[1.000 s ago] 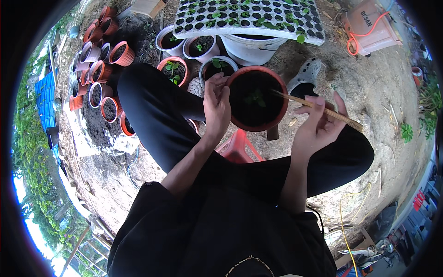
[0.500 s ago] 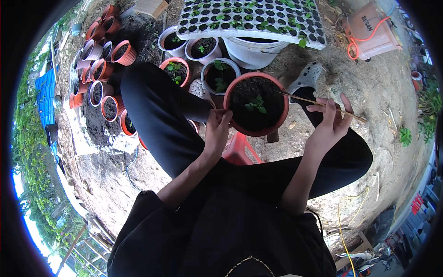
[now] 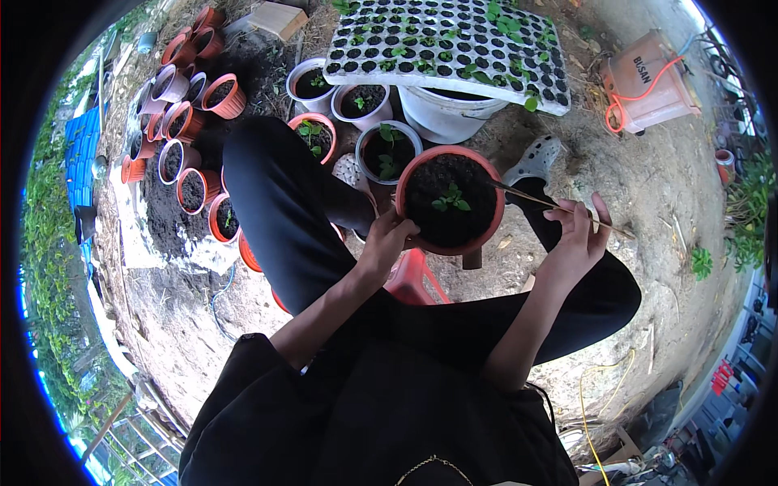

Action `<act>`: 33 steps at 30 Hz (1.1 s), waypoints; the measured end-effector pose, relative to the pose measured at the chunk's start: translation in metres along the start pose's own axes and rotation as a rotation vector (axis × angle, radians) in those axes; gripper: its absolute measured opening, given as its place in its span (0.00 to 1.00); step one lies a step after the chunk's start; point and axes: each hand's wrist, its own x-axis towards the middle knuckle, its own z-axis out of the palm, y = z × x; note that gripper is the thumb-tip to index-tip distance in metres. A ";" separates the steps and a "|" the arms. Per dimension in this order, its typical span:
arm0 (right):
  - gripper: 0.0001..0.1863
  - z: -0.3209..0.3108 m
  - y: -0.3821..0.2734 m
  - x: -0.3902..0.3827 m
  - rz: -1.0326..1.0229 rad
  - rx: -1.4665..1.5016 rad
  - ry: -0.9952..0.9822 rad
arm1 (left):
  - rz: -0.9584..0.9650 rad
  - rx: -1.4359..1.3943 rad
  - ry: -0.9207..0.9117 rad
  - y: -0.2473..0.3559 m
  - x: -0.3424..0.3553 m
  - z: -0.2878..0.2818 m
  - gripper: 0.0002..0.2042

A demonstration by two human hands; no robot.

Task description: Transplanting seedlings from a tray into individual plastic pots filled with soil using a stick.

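Observation:
An orange plastic pot [image 3: 491, 231] of dark soil is held tilted before me, with a small green seedling [image 3: 451, 197] in its middle. At the pot's lower left, my left hand [image 3: 386, 243] is closed on the rim, the thumb on the near edge. My right hand [image 3: 577, 243], to the right of the pot, pinches a thin brown stick [image 3: 531, 197] between its fingers. The stick's dark tip reaches over the pot's right rim, just at the soil's edge. Beneath the pot, part of a red plastic stool [image 3: 415, 279] shows.
Beyond the pot, a white seedling tray [image 3: 381, 78] rests over a white bucket [image 3: 446, 117]. Several planted pots, including a white pot [image 3: 361, 152], stand beside it. More soil-filled pots [image 3: 224, 97] crowd the left. At the far right sits a pinkish container [image 3: 646, 85] with an orange cord.
The whole view has shifted slightly, with the pot appearing a little lower. My left thumb now lies further over the rim. My right hand keeps the stick at the pot's right edge.

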 end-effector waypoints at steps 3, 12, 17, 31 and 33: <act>0.15 -0.008 0.005 0.008 0.128 0.333 -0.060 | 0.053 0.007 -0.007 0.006 0.001 -0.004 0.12; 0.13 -0.033 0.026 0.026 0.343 0.794 -0.203 | -0.003 -0.057 0.005 0.100 -0.013 -0.012 0.09; 0.14 -0.023 0.023 0.030 0.305 0.840 -0.117 | 0.172 -0.161 -0.071 0.190 -0.027 -0.038 0.08; 0.12 -0.029 0.046 0.049 0.173 0.626 -0.145 | 0.658 -0.093 0.309 0.293 0.083 -0.234 0.04; 0.13 -0.029 0.046 0.055 0.151 0.624 -0.169 | 0.595 -0.093 0.441 0.274 0.124 -0.270 0.08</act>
